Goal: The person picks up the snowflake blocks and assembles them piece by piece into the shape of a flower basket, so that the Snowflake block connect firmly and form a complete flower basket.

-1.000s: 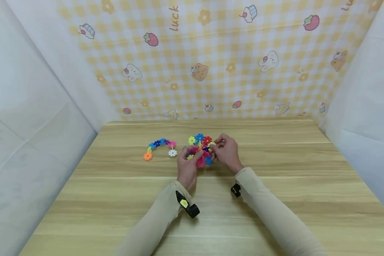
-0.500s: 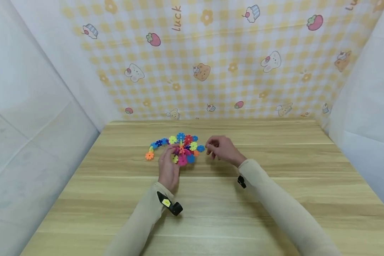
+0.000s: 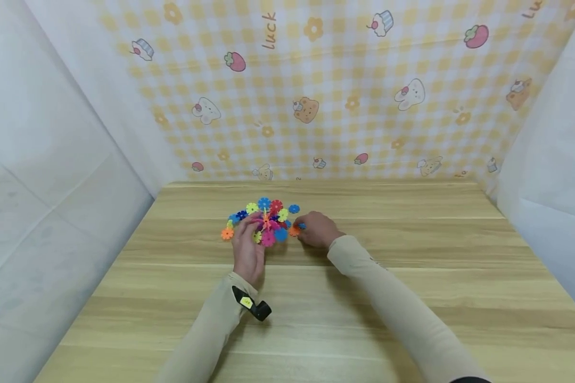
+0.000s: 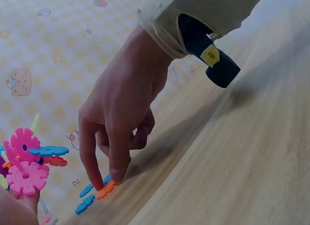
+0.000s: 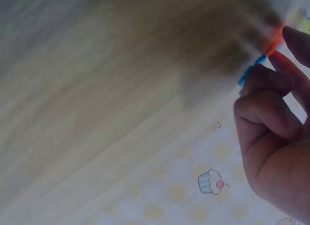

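My left hand [image 3: 247, 255] grips a many-coloured cluster of interlocking plastic snowflake discs [image 3: 268, 236], with pink, blue, red and yellow ones showing. In the left wrist view, part of this hand shows below the cluster's pink discs [image 4: 26, 178]. To the right, my right hand [image 3: 318, 230] is low at the table and pinches an orange snowflake disc [image 4: 106, 189] between thumb and index finger. Loose blue discs lie beside it, one blue disc [image 4: 85, 204] nearest the fingertips. Another blue disc [image 3: 294, 209] lies farther back.
A joined chain of discs lies behind and left of my left hand, ending in an orange disc [image 3: 227, 234]; the hand and cluster hide part of it. The wooden table [image 3: 412, 255] meets a yellow checked cloth [image 3: 335, 127] at the back. White cloths hang at both sides.
My left hand has carried the cluster left, in front of the chain. My right hand has left the cluster, drawn away, then come down to the orange disc on the table.
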A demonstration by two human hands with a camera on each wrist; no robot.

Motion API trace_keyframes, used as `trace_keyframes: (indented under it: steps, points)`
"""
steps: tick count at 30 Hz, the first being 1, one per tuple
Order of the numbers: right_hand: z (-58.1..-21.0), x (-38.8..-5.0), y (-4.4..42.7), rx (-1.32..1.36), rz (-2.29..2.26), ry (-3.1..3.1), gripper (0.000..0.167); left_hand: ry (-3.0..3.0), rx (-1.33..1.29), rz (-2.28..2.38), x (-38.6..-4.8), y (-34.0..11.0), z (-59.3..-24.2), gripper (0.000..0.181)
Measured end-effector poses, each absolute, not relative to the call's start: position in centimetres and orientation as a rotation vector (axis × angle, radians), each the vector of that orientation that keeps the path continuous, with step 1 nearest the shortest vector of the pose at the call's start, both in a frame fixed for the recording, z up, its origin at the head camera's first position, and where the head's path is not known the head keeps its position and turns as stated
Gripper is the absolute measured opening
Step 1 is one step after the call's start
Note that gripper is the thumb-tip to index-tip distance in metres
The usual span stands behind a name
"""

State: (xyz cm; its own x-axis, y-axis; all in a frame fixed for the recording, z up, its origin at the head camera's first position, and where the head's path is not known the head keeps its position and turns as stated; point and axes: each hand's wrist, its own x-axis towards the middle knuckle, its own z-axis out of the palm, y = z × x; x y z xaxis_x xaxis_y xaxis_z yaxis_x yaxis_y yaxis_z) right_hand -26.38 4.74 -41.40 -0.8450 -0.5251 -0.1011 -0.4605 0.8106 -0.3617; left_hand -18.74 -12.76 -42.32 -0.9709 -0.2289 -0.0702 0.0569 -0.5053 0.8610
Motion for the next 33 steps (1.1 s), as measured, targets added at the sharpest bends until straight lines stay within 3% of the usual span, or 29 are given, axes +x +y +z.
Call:
trace_keyframes:
  steps: [7,21,33]
  points:
    - [-41.4,-26.1,4.6,-0.789,-0.511,2.783,0.017,-1.465,0.25,-2.601,-18.7,-12.4,-42.4,0.029]
    - [-39.5,-24.2,8.6,-0.698,-0.997,2.631,0.013,-1.434,0.31,-2.703,-19.2,-11.0,-42.1,0.028]
    - [-39.4,-23.5,9.2,-0.617,-1.273,2.51,0.004,-1.48,0.298,-2.715,-19.2,-10.4,-42.2,0.026]
